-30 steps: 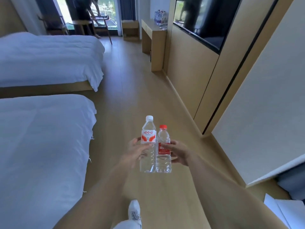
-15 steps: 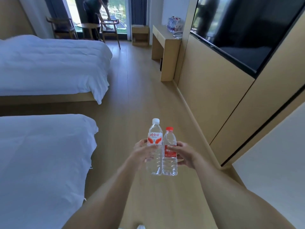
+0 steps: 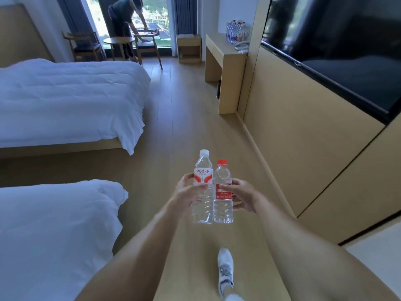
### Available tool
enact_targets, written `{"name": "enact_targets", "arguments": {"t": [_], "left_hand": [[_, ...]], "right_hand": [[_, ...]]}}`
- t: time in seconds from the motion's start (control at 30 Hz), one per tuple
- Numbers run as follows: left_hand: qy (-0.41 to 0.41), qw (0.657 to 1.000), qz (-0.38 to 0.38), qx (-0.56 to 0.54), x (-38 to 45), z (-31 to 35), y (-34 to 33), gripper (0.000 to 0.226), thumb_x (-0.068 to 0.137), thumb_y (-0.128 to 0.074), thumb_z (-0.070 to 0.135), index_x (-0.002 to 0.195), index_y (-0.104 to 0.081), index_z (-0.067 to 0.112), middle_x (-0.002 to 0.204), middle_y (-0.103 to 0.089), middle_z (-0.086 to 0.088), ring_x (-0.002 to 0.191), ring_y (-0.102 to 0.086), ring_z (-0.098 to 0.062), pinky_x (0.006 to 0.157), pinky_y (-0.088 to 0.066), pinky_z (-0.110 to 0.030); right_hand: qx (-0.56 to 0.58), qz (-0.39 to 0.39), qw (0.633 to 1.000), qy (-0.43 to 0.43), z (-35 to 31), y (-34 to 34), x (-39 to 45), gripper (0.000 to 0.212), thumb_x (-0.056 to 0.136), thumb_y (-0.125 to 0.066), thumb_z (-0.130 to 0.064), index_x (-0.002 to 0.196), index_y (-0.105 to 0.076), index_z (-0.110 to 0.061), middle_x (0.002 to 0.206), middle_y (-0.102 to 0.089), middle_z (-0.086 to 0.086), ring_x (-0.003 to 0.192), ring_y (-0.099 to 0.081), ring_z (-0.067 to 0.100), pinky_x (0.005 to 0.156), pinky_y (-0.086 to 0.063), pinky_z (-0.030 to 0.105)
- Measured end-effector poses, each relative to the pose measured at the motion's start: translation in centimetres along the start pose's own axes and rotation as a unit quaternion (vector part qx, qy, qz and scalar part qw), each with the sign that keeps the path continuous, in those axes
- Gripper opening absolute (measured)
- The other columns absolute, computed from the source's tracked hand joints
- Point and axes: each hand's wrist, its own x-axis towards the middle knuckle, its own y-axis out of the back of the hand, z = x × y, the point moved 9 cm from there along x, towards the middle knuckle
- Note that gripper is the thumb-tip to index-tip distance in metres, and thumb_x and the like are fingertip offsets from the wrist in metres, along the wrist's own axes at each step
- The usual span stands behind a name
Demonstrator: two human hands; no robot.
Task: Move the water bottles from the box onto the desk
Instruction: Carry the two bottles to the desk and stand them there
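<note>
Your left hand is gripping the white-capped bottle and your right hand is gripping the red-capped bottle. You are holding both upright, side by side and touching, above the floor. The tabletop is standing far ahead by the wall, already carrying bottles.

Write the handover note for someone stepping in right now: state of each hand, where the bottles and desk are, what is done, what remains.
Left hand: grips the white-capped bottle, upright.
Right hand: grips the red-capped bottle, upright, touching the other bottle.
Both bottles are carried in the air above the floor, between the beds and the wall.
The desk stands ahead on the right; several bottles already stand at its far end.
Left: walk to the desk and set both bottles down. The box is out of view.
</note>
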Motion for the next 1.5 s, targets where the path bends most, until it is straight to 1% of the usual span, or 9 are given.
{"name": "enact_targets", "arguments": {"t": [0.17, 0.33, 0.5, 0.67, 0.77, 0.87, 1.07, 1.27, 1.5], "left_hand": [[-0.022, 0.999, 0.029, 0.004, 9.1, 5.3, -0.8, 0.052, 0.080, -0.078, 0.004, 0.124, -0.057, 0.021, 0.100, -0.075, -0.015, 0.075, -0.073, -0.025, 0.063, -0.056, -0.035], [-0.048, 0.998, 0.049, 0.014, 17.6, 11.9, -1.7, 0.055, 0.083, -0.077, 0.007, 0.131, -0.054, 0.020, 0.114, -0.071, -0.019, 0.104, -0.069, -0.041, 0.092, -0.052, -0.058], [-0.049, 0.996, 0.071, 0.010, 24.9, 16.0, -1.6, 0.057, 0.083, -0.076, 0.008, 0.134, -0.053, 0.021, 0.116, -0.071, -0.018, 0.107, -0.068, -0.042, 0.097, -0.048, -0.061], [-0.045, 0.996, 0.071, -0.011, 32.0, 18.6, -0.8, 0.069, 0.069, -0.082, 0.016, 0.132, -0.054, 0.023, 0.110, -0.073, -0.016, 0.091, -0.073, -0.033, 0.080, -0.056, -0.048], [-0.043, 0.996, 0.066, -0.031, 37.4, 20.2, 0.5, 0.072, 0.063, -0.083, 0.018, 0.129, -0.054, 0.021, 0.107, -0.075, -0.016, 0.090, -0.074, -0.034, 0.084, -0.057, -0.054], [-0.039, 0.997, 0.056, -0.042, 43.8, 22.2, 2.1, 0.069, 0.065, -0.084, 0.015, 0.127, -0.054, 0.019, 0.104, -0.075, -0.016, 0.091, -0.074, -0.037, 0.083, -0.058, -0.054], [0.006, 0.998, 0.032, -0.050, 56.6, 28.4, 5.7, 0.055, 0.080, -0.077, 0.002, 0.125, -0.052, 0.021, 0.111, -0.071, -0.022, 0.099, -0.070, -0.043, 0.086, -0.055, -0.056], [0.029, 0.999, 0.014, -0.025, 67.1, 35.8, 8.4, 0.058, 0.079, -0.075, 0.000, 0.125, -0.050, 0.023, 0.102, -0.072, -0.019, 0.071, -0.070, -0.028, 0.062, -0.056, -0.037], [0.046, 0.999, 0.005, -0.011, 79.0, 41.5, 9.7, 0.059, 0.078, -0.076, 0.001, 0.125, -0.050, 0.024, 0.102, -0.072, -0.016, 0.067, -0.073, -0.023, 0.059, -0.057, -0.036]], "right_hand": [[-0.007, -0.037, 0.999, 0.009, -6.5, 2.8, 9.6, 0.039, 0.093, -0.069, -0.023, 0.127, -0.057, -0.009, 0.114, -0.069, 0.014, 0.098, -0.067, 0.029, 0.093, -0.053, 0.054], [-0.007, -0.064, 0.998, 0.017, -13.9, 5.5, 18.0, 0.041, 0.092, -0.069, -0.025, 0.127, -0.056, -0.008, 0.112, -0.069, 0.014, 0.098, -0.067, 0.029, 0.094, -0.053, 0.054], [-0.013, -0.085, 0.996, 0.014, -18.8, 6.9, 25.2, 0.040, 0.093, -0.068, -0.027, 0.126, -0.057, -0.008, 0.105, -0.070, 0.011, 0.091, -0.068, 0.027, 0.091, -0.054, 0.051], [-0.018, -0.091, 0.996, 0.005, -22.2, 7.3, 32.6, 0.042, 0.093, -0.068, -0.027, 0.127, -0.055, -0.007, 0.104, -0.070, 0.011, 0.087, -0.069, 0.026, 0.082, -0.056, 0.045], [-0.021, -0.079, 0.997, 0.000, -24.4, 7.4, 37.8, 0.042, 0.092, -0.069, -0.027, 0.127, -0.056, -0.007, 0.110, -0.071, 0.014, 0.089, -0.069, 0.026, 0.084, -0.057, 0.046], [-0.030, -0.066, 0.997, 0.000, -27.4, 7.1, 43.3, 0.043, 0.092, -0.070, -0.028, 0.127, -0.057, -0.007, 0.118, -0.069, 0.018, 0.094, -0.069, 0.029, 0.089, -0.056, 0.050], [-0.045, -0.040, 0.998, -0.015, -35.5, 6.1, 54.4, 0.043, 0.092, -0.070, -0.029, 0.126, -0.057, -0.008, 0.115, -0.070, 0.017, 0.093, -0.069, 0.029, 0.093, -0.054, 0.052], [-0.022, -0.028, 0.999, -0.010, -43.3, 5.5, 64.1, 0.041, 0.091, -0.071, -0.029, 0.123, -0.056, -0.009, 0.103, -0.071, 0.012, 0.088, -0.070, 0.027, 0.089, -0.056, 0.050], [-0.021, -0.025, 0.999, -0.015, -49.4, 6.7, 75.6, 0.039, 0.090, -0.072, -0.029, 0.121, -0.056, -0.012, 0.104, -0.072, 0.011, 0.088, -0.071, 0.027, 0.083, -0.057, 0.047]]}}
